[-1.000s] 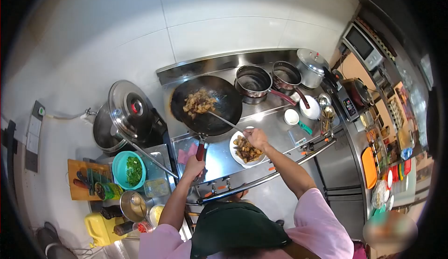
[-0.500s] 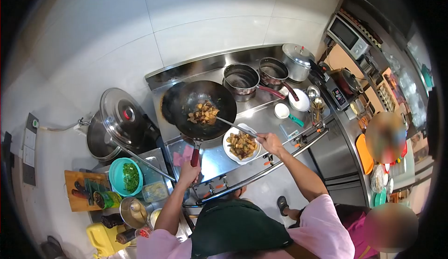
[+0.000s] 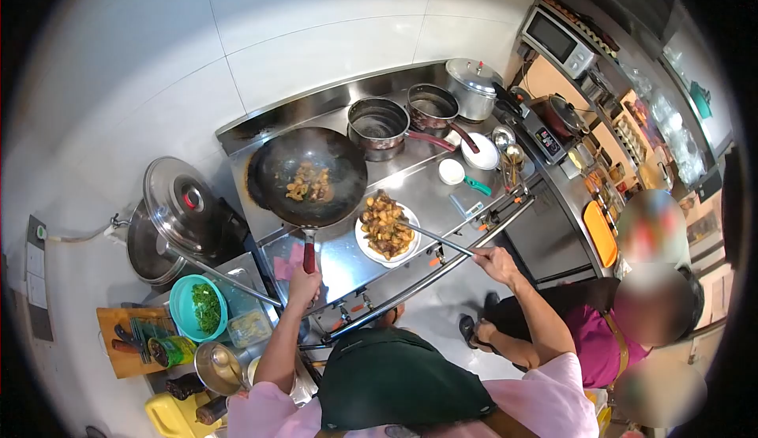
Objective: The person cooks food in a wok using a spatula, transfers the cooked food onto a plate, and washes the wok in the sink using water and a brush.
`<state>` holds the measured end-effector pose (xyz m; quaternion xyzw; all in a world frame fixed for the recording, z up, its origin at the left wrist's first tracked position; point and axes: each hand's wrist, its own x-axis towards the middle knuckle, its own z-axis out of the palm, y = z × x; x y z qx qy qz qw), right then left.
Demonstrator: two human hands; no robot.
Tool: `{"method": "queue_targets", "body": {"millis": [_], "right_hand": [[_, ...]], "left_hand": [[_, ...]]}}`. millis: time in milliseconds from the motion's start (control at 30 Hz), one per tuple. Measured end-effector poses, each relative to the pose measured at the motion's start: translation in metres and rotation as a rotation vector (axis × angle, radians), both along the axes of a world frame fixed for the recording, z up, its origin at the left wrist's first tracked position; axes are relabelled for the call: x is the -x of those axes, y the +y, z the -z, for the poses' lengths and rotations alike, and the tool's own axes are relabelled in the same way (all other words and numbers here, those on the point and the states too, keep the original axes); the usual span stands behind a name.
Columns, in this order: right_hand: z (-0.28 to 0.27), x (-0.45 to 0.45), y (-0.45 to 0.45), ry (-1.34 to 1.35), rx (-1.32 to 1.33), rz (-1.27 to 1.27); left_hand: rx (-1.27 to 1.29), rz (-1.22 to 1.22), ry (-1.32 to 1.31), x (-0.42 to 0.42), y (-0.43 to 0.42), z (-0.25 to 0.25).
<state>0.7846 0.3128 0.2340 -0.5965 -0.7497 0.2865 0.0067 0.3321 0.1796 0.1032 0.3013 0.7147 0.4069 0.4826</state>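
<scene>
My left hand (image 3: pixel 303 286) is closed round the red handle of a dark wok (image 3: pixel 320 147) on the steel stove. Steam rises from it, and some browned food pieces (image 3: pixel 310 183) lie inside. In my right hand (image 3: pixel 496 265) is the grip end of a long-handled metal spatula (image 3: pixel 444 239). Its head is buried in a heap of the same cooked food (image 3: pixel 385 234), so its shape is hidden. That heap sits on a white plate (image 3: pixel 363 249) in front of the wok, to its right.
Two saucepans (image 3: pixel 379 122) and a lidded pressure cooker (image 3: pixel 473 91) stand behind the plate. A metal rail (image 3: pixel 426 304) runs along the stove front. At left are a lidded pot (image 3: pixel 183 209), a turquoise bowl (image 3: pixel 180 304) of greens and a cutting board (image 3: pixel 110 335). A person (image 3: pixel 592 335) is at right.
The spatula has moved from the wok to the plate with food, my right hand going right and down. Less food is in the wok, and the plate's heap is higher. The view has shifted.
</scene>
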Motion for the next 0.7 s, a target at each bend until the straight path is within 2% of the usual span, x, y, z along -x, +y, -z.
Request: {"method": "queue_targets", "body": {"millis": [67, 133, 333, 567, 700], "right_hand": [[-0.004, -0.009, -0.003, -0.066, 0.038, 0.024], [0.015, -0.025, 0.004, -0.159, 0.004, -0.028], [0.026, -0.012, 0.028, -0.375, -0.084, -0.165], [0.009, 0.031, 0.067, -0.573, -0.190, -0.330], [-0.040, 0.062, 0.067, -0.629, -0.264, -0.382]], "left_hand": [[-0.020, -0.028, -0.027, 0.002, 0.003, -0.002], [-0.023, -0.065, -0.053, 0.001, 0.005, -0.010], [-0.015, -0.093, -0.028, -0.004, 0.007, -0.019], [-0.010, -0.068, -0.012, -0.003, 0.008, -0.015], [-0.006, -0.054, 0.018, 0.000, 0.009, -0.001]]}}
